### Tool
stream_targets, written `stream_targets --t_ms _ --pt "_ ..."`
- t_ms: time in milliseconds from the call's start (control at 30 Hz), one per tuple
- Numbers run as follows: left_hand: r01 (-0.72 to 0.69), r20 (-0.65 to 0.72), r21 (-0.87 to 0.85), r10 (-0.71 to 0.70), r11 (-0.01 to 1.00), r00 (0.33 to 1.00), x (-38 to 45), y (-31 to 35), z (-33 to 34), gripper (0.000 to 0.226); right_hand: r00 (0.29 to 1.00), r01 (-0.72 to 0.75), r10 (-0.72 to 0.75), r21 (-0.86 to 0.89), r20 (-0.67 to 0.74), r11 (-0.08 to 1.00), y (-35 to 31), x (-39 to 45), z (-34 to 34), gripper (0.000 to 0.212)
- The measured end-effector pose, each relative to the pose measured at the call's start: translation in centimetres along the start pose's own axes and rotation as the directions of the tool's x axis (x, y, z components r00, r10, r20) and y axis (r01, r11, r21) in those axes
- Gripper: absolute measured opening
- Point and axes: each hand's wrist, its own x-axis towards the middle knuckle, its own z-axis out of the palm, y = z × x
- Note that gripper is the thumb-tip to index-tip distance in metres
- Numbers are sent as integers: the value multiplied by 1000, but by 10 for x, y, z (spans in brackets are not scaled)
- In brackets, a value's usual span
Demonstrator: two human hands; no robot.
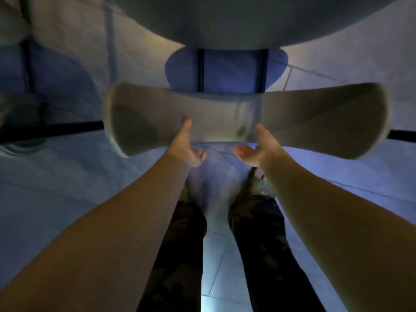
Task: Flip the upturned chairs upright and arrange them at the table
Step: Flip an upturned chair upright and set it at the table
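A chair stands in front of me, seen from above, with its wide curved grey backrest (225, 118) blurred by motion. Its bluish seat (231, 73) reaches under the rim of the round pale table (247, 21). My left hand (188, 146) is at the backrest's lower edge, thumb laid against it, fingers loose below. My right hand (253, 149) is beside it, palm up and fingers spread, its thumb touching the same edge. Neither hand wraps around the backrest.
My legs in dark patterned trousers (258, 233) stand on the pale tiled floor (213, 255). A dark horizontal bar (67, 129) runs out on either side behind the backrest. A pale rounded shape (11, 19) sits at the top left, a dark blurred object (18, 113) at the left edge.
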Motion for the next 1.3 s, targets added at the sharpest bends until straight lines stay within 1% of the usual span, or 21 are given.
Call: stream_targets --t_ms 33,100,200,267,300,333,400,467,500,567,600,633,700,800,867,967,1033,1133,1200,1233,1300 --pt "-3 22 -55 4 999 1000 10 1 0 71 1000 -3 3 8 -4 1000 0 14 2 51" --pt "-29 -16 -121 27 992 1000 27 1 0 63 1000 -23 23 14 -20 1000 3 33 4 43" --pt "-94 1 -162 95 982 995 38 -4 7 60 999 12 -11 6 -35 1000 7 58 3 39" --pt "-111 -8 -172 112 979 994 46 -7 9 57 999 18 -18 7 -33 1000 9 67 1 41" --pt "-114 -3 -181 115 977 993 44 -7 9 58 999 33 -32 11 -18 999 10 69 0 44" --pt "-106 1 -201 108 974 994 45 -8 9 64 999 46 -46 31 -10 998 10 70 -1 46" --pt "-106 -18 -227 105 968 994 43 -8 10 74 997 72 -72 39 -2 997 9 68 -3 48" --pt "-123 -36 -235 118 964 992 35 -7 9 79 997 77 -77 41 -10 996 8 65 -7 55" --pt "-129 -39 -227 123 965 992 31 -7 8 81 997 81 -81 49 -10 995 7 62 -9 54" --pt "-132 -32 -221 128 966 991 21 -11 6 83 996 85 -86 78 19 993 6 50 -12 36" --pt "-135 -31 -219 132 966 991 13 -13 6 83 996 80 -83 100 30 992 7 42 -13 28" --pt "-136 -34 -204 131 969 991 4 -14 5 82 997 72 -75 97 31 993 9 31 -15 26" --pt "-148 -54 -174 141 974 989 -17 -18 2 80 999 48 -50 68 20 997 13 6 -17 27" --pt "-169 -64 -164 160 972 985 -56 -25 -4 80 999 41 -42 91 9 995 18 -41 -21 26" --pt "-183 -68 -168 174 969 982 -87 -29 -10 80 999 43 -43 77 -9 996 23 -78 -23 25" --pt "-225 -105 -183 209 957 972 -137 -31 -17 86 997 71 -70 53 -29 996 27 -132 -27 24" --pt "-275 -116 -206 255 939 960 -169 -32 -22 89 995 90 -88 49 -48 995 30 -164 -28 30" --pt "-349 -130 -210 327 913 936 -207 -32 -31 96 991 121 -120 16 -66 993 32 -215 -28 52" --pt "-398 -140 -207 376 894 916 -238 -27 -32 87 986 137 -135 17 -94 990 29 -248 -26 65" --pt "-418 -142 -203 396 885 907 -255 -25 -32 80 985 143 -141 10 -98 990 26 -265 -23 67" --pt "-448 -133 -191 429 873 893 -288 -19 -29 69 983 159 -160 -16 -90 987 20 -298 -17 63"
